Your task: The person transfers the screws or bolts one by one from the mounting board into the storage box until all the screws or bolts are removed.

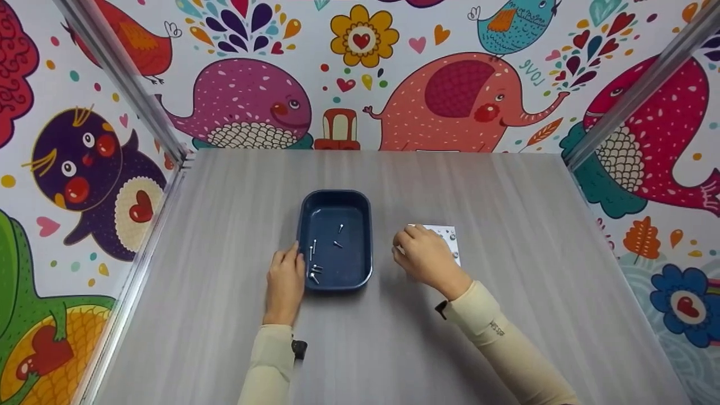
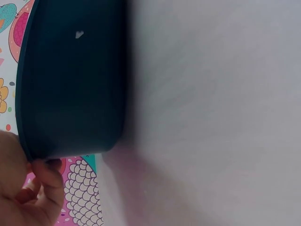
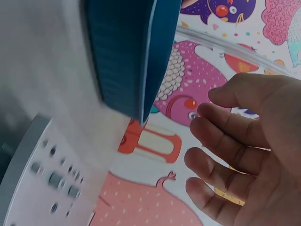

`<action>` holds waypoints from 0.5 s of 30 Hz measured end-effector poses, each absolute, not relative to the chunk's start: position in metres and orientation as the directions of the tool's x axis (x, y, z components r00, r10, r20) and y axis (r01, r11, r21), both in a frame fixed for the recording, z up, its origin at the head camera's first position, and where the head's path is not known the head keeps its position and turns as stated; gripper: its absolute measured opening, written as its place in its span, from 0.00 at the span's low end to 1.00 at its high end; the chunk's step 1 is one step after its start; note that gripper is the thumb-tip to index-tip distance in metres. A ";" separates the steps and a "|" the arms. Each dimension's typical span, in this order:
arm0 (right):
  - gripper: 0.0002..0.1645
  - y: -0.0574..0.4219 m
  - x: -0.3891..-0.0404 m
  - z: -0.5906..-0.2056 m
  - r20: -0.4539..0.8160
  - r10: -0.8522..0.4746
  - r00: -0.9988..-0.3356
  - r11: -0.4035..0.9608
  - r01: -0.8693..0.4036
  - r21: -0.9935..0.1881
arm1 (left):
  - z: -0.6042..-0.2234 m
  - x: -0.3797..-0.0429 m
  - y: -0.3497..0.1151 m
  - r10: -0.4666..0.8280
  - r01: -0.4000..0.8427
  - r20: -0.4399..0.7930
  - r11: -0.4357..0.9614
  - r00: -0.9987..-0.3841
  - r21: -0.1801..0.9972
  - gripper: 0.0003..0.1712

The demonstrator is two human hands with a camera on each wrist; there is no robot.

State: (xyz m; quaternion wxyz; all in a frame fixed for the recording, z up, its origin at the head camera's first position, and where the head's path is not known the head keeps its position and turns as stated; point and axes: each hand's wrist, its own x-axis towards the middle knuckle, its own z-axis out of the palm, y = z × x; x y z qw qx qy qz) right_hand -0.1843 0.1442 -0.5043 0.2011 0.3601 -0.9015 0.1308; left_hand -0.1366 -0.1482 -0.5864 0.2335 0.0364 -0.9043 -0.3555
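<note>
My left hand (image 1: 285,287) grips the left rim of a dark blue tray (image 1: 368,242), thumb and fingers pinching the edge in the left wrist view. Several small silver screws (image 1: 313,247) lie scattered on the tray's floor, mostly along its left side. To the right of the tray, my right hand (image 1: 426,256) is over a white plate (image 3: 35,188) that has holes and some metal pieces set in it. Its fingers (image 3: 221,157) are loosely bent, with nothing held between them in the right wrist view. In the head view this hand hides the plate's left part.
A grey wood-grain table (image 1: 225,197) bears the tray and the plate. Printed walls with cartoon animals stand at the back and both sides, with metal rails (image 1: 135,84) at the corners.
</note>
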 end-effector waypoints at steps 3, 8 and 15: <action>0.04 0.157 -0.183 -0.506 0.476 -0.574 -0.667 0.723 -0.686 -0.089 | -0.586 -0.136 -0.148 -0.229 0.103 0.395 0.743 -0.890 0.661 0.18; 0.07 0.181 -0.179 -0.512 0.469 -0.536 -0.702 0.756 -0.646 -0.104 | -0.586 -0.136 -0.148 -0.231 0.087 0.376 0.743 -0.897 0.664 0.18; 0.07 0.200 -0.176 -0.516 0.442 -0.507 -0.740 0.784 -0.608 -0.120 | -0.586 -0.136 -0.147 -0.236 0.076 0.363 0.738 -0.902 0.670 0.18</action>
